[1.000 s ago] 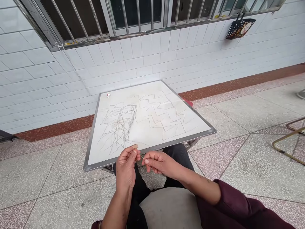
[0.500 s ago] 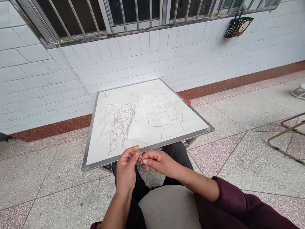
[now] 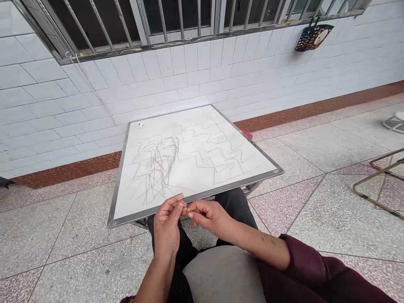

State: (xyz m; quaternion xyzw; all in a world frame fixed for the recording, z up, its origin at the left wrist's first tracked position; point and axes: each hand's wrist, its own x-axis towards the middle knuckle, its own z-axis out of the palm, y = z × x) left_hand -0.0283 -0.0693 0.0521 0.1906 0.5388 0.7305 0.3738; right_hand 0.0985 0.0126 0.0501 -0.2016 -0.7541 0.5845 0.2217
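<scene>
White tiles cover the wall (image 3: 170, 69) at 12 o'clock, under a barred window (image 3: 179, 19) whose upper part is cut off. Between you and the wall stands a white table (image 3: 197, 179) with a grey rim, its top marked by dark scribbles at 11 o'clock from your hands and zigzag lines at 1. Your left hand (image 3: 168, 221) pinches a small tan piece (image 3: 180, 196) between thumb and fingers, at the near edge of the table; your fingers cover most of it, so you can't tell its full shape. Your right hand (image 3: 211, 216) pinches a thin pale strand (image 3: 187, 208) that reaches across to the left fingertips. Whether the strand is tied to the tan piece is too small to make out, and its right end is hidden in your grip. Near the table's far left corner, at 11 o'clock, lies a tiny white and red thing (image 3: 140, 125), too small to name. Something red (image 3: 248, 135) shows at 2 o'clock, mostly hidden behind the table. A dotted bag (image 3: 314, 38) hangs between 1 and 2, while the metal legs (image 3: 375, 191) at 3 run out of view.
</scene>
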